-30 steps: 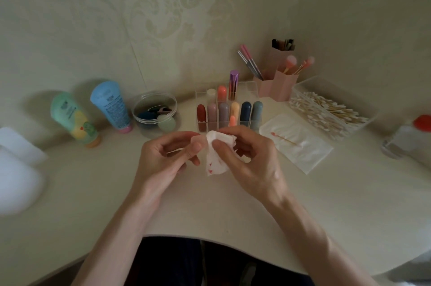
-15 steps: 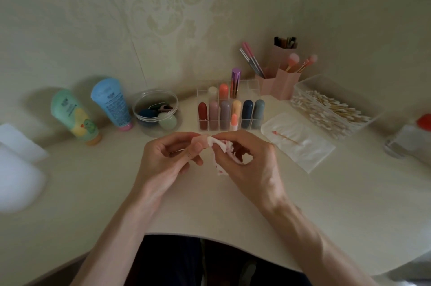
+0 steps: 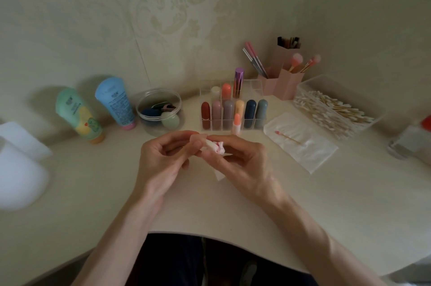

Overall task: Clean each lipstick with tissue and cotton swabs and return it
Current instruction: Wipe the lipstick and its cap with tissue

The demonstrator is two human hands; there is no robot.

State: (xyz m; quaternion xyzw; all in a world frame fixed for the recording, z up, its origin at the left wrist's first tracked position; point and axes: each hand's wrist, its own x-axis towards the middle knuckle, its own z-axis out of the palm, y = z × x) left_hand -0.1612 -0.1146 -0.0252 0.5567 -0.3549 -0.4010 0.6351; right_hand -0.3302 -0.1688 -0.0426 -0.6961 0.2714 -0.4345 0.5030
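Between my left hand [image 3: 163,157] and right hand [image 3: 238,159] sits the stained tissue [image 3: 215,147], both pinching it, probably bunching it toward a clean patch. Just beyond the right hand, the peach lipstick [image 3: 236,122] stands on the desk [image 3: 326,192], within easy reach.

Both hands [image 3: 205,157] pinch stained tissue [image 3: 215,147] above desk [image 3: 326,204].
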